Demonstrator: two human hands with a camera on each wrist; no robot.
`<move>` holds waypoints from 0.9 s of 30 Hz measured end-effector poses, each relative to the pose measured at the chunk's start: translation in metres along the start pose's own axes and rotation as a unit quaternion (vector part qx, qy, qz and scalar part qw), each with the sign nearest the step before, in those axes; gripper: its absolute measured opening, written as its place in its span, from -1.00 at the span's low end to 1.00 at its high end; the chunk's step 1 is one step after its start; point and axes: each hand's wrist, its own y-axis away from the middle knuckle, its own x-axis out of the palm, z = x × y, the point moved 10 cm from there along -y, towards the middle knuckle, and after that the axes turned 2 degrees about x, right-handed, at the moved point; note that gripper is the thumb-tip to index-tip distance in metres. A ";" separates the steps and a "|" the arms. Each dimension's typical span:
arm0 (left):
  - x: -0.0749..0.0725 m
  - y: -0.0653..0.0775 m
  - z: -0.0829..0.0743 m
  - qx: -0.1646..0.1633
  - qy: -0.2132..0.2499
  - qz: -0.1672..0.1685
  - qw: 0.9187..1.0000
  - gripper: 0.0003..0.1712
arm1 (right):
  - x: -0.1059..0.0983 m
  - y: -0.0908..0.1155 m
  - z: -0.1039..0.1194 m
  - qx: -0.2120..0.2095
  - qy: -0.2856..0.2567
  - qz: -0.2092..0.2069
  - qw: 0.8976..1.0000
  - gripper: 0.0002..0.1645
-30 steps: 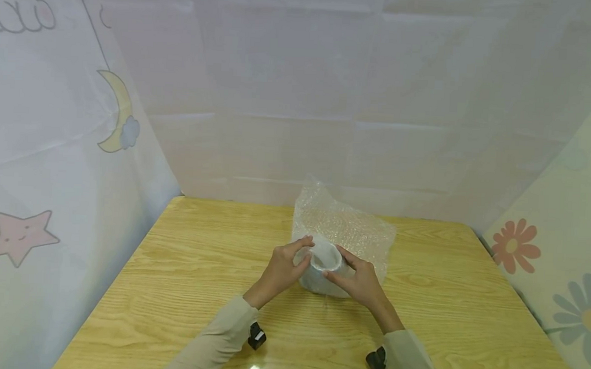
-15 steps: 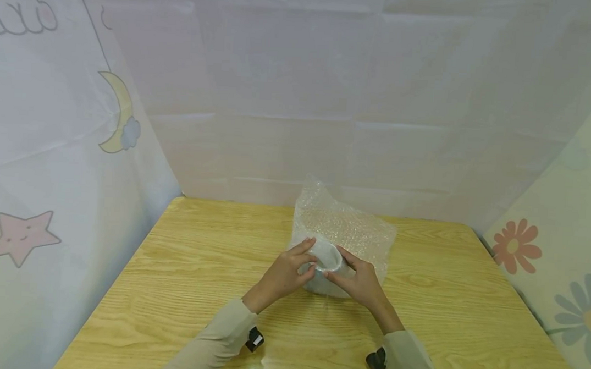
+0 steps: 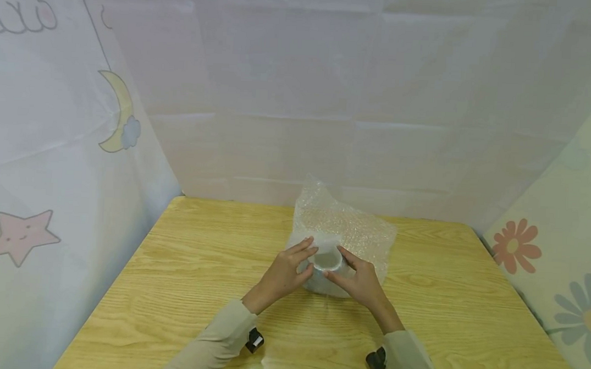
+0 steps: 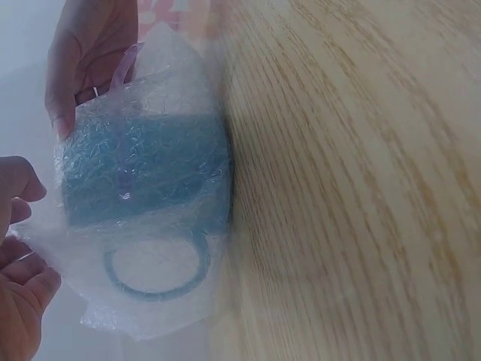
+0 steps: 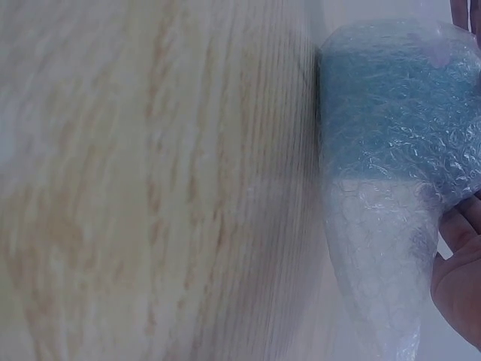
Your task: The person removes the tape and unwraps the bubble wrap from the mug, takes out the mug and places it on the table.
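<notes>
A blue mug (image 4: 143, 169) stands on the table, wrapped in clear bubble wrap (image 3: 353, 225); its looped handle shows through the film in the left wrist view. At the mug's left side, my left hand (image 3: 284, 269) pinches an edge of the wrap between thumb and fingers, beside the open top. My right hand (image 3: 363, 281) grips the wrapped rim from the right, thumb in front and fingers behind. A strip of pinkish tape (image 4: 122, 113) runs down the wrapped side. In the right wrist view the mug's body (image 5: 398, 113) shows blue through the bubbles.
The wooden table (image 3: 198, 252) spreads out on all sides of the mug. Loose bubble wrap fans out behind it toward the back. Printed cloth walls (image 3: 279, 96) enclose the table at the back and both sides. A black wrist camera (image 3: 255, 339) sits on the left sleeve.
The fingers of my left hand have spread and shifted slightly at the wrap's edge. The flap over the mug's mouth has lifted backward, showing more of the opening. My right hand stays put.
</notes>
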 end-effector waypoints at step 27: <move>-0.014 0.008 0.024 -0.097 0.015 -0.060 0.993 -0.34 | -0.001 0.001 0.003 -0.004 -0.010 -0.008 1.000 -0.06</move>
